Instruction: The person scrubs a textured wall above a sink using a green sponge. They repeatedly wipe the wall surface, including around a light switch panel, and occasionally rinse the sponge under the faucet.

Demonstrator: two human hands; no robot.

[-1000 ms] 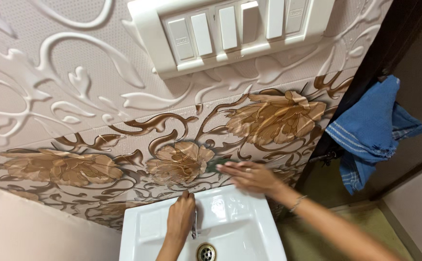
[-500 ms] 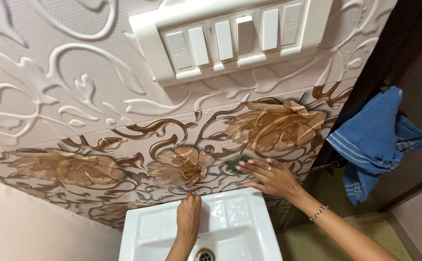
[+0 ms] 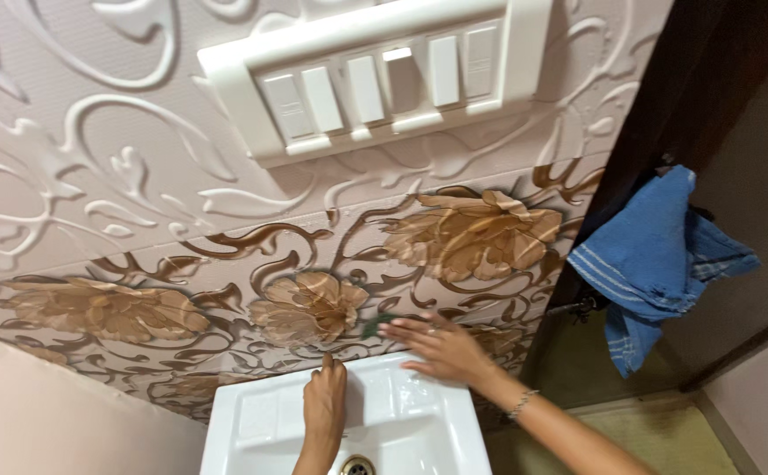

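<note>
Head view here: the right hand lies flat with fingers spread, pressing a small green scrub pad against the flowered wall tile just above the white sink. Only a dark green corner of the pad peeks out past the fingertips; the rest is under the palm. The left hand is down on the back ledge of the sink, fingers curled together over the spot where the tap would sit. I can't tell whether it's gripping something or just bracing.

My take on doing this scrubbing well: keep the palm flat so the pad doesn't slip out, work in short overlapping strokes, and follow the raised swirls, since grime probably sits in those grooves. I'd guess that left-hand brace helps with leaning in. Keep drips away from the switch panel, which is well above both hands.

Counts:
- scrub pad: 1
- sink: 1, with one drain near the left wrist
- switch panel: 1, with six rockers as far as I can see
- blue towel: 1, hanging off to the right of the right arm
- bracelet: 1, on the right wrist
- big brown flowers on the tile: 3 clear ones
</note>
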